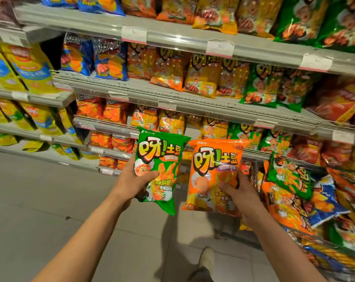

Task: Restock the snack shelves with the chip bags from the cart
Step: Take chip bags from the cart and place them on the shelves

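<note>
My left hand (pixel 135 181) grips a green chip bag (pixel 162 157) upright by its left edge, thumb across its front. My right hand (pixel 238 193) grips an orange chip bag (pixel 211 165) by its right side. Both bags are held side by side in front of the snack shelves (pixel 172 102), about level with the lower rows. The wire cart (pixel 323 247) stands at the right, heaped with green, orange and blue chip bags (pixel 288 176).
Grey shelves run across the whole view, filled with yellow bags at the left, blue, orange, green and red ones to the right. Price tags (pixel 219 47) line the shelf edges. Grey tiled floor (pixel 50 200) lies below, with my shoe (pixel 207 259) beside the cart.
</note>
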Demonstrator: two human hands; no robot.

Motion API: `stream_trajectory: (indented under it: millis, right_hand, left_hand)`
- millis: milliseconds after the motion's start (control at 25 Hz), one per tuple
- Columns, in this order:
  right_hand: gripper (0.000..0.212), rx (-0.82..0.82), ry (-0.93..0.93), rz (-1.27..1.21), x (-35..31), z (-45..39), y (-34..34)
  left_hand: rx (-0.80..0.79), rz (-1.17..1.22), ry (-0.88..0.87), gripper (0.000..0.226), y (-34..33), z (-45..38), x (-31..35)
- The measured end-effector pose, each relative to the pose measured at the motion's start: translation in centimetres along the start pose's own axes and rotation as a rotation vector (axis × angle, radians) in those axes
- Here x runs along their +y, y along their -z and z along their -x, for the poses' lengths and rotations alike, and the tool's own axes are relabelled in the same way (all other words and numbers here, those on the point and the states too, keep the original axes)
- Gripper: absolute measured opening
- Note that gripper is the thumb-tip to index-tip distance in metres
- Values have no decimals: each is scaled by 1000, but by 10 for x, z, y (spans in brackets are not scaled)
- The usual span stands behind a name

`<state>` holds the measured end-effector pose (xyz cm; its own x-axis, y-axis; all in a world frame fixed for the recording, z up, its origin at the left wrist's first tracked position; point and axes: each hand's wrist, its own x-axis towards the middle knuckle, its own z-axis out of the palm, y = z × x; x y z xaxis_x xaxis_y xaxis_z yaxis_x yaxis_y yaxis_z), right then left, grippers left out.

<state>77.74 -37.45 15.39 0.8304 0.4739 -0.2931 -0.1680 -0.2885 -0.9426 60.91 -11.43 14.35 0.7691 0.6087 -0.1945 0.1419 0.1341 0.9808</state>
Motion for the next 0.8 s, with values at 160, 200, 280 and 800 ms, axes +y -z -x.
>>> stream_trajectory:
  millis: [160, 200, 280, 800]
  right_hand:
    - [51, 7, -5, -4, 4, 7, 7]
    - [51, 11, -17, -9, 5, 7, 8]
    - [49, 21, -48, -24, 9, 6, 11]
    - [27, 125, 21, -26, -44, -98, 65]
  left_hand:
    - [-13, -11, 19, 47, -8, -3, -5]
    - [-15, -19, 23, 47, -9, -3, -6]
    - [-18, -29, 28, 47, -12, -6, -8]
    - [-43, -19, 55, 42, -70, -114, 17]
